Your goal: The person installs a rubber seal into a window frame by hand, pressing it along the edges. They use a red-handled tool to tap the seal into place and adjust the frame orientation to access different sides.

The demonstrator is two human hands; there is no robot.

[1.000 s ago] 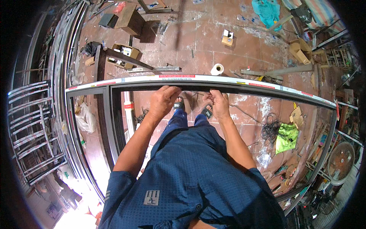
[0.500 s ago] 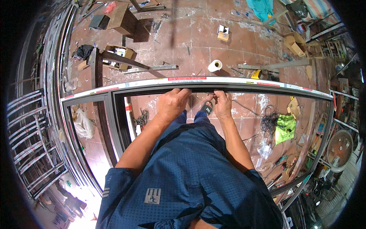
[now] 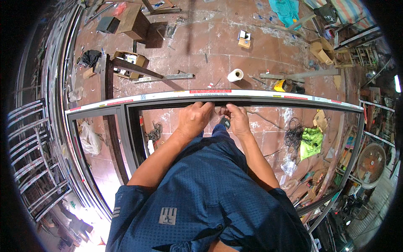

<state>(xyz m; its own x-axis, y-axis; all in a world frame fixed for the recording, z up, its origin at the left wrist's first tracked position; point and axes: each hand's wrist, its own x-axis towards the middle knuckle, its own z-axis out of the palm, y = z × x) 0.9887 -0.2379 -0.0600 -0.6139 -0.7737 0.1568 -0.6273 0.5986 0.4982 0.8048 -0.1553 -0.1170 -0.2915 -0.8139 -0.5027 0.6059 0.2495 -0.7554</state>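
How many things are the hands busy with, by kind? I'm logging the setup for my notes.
Hands: 2, the left hand and the right hand, both at the top rail.
Metal-framed glass panel: 1.
Small dark item by the right hand, too small to identify: 1.
Total: 4.

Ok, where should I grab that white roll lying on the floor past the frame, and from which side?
Take the white roll around its rounded outer wall, coming down from above. It seems to lie on its side on the tiled floor, one open end showing, with bare floor around it, so fingers can close across its width. Both hands are at the frame's top rail.
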